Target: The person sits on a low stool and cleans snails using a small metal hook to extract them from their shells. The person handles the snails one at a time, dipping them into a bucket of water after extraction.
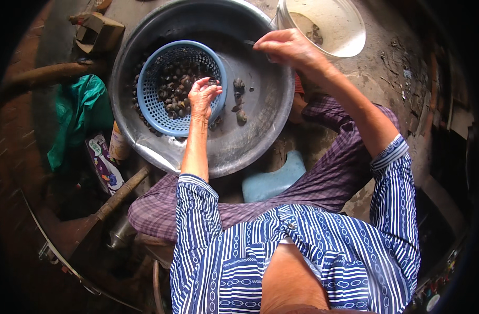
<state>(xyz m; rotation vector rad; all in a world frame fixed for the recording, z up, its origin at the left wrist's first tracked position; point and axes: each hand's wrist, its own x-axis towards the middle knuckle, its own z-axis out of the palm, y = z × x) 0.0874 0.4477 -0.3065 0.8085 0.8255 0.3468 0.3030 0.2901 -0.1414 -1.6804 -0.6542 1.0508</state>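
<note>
Between the fingertips of my left hand [203, 92] is a dark snail shell [212, 81], held over the right side of a blue plastic basket [145, 98]. Many snails [178, 88] lie in that basket, which stands inside a wide dark basin [227, 161]. My right hand [280, 46] is raised at the basin's upper right rim, its fingers pinching a thin metal tool [248, 42]; the exact kind cannot be told. Several loose snails [241, 116] rest on the basin floor right of the basket, and more lie along the basket's left side.
A whitish bucket [351, 27] with dark bits at its bottom stands beyond the basin's right rim. Left of the basin are a green plastic bag [84, 102], a printed carton [104, 163], a cardboard box [98, 33] and a wooden handle [123, 192]. A light-blue plastic stool [274, 182] is near my legs.
</note>
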